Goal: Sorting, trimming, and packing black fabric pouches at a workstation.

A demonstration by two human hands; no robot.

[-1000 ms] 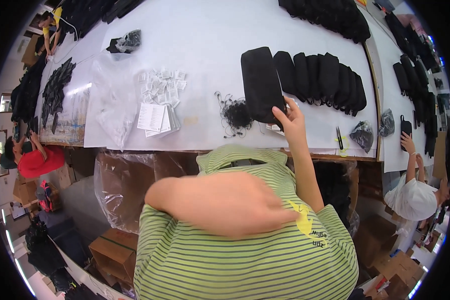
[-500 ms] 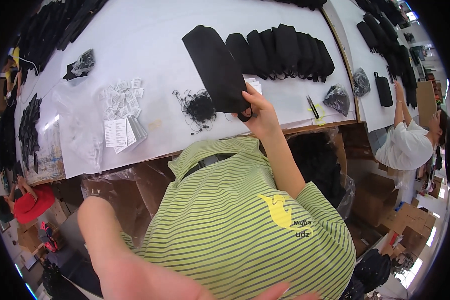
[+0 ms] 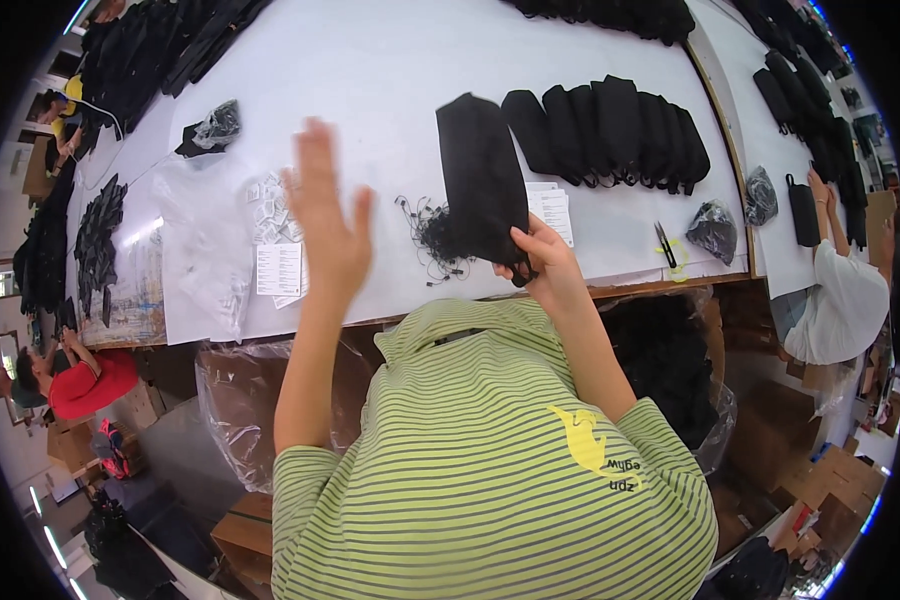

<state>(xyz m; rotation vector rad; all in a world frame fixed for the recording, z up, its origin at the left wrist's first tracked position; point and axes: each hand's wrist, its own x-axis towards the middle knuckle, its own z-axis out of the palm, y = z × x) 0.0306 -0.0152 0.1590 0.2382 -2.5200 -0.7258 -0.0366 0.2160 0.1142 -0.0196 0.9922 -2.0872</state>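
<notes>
Two hands are working: right hand [image 3: 535,252] is gripping a black pouch [image 3: 482,180] (near edge); left hand [image 3: 328,225] is hovering, fingers spread.

Matt black cloth, white paper

Your right hand [image 3: 542,255] is pinching a matt black fabric piece [image 3: 482,175] over the smooth white paper-covered table [image 3: 390,70].

Layout of the desk [image 3: 390,60]. A folded pouch [image 3: 482,175] lies near the front edge, its near end in the grip of the right hand [image 3: 538,255]. Just left of it, a tangle of cords [image 3: 432,235]; further left, paper tags [image 3: 278,268] and a clear plastic sheet [image 3: 205,250]. The left hand [image 3: 328,225] is raised above the tags. Behind and right of the pouch, a row of overlapping pouches [image 3: 610,130]. Right of that, scissors [image 3: 664,245] and a bagged bundle [image 3: 715,228] sit at the front edge.
</notes>
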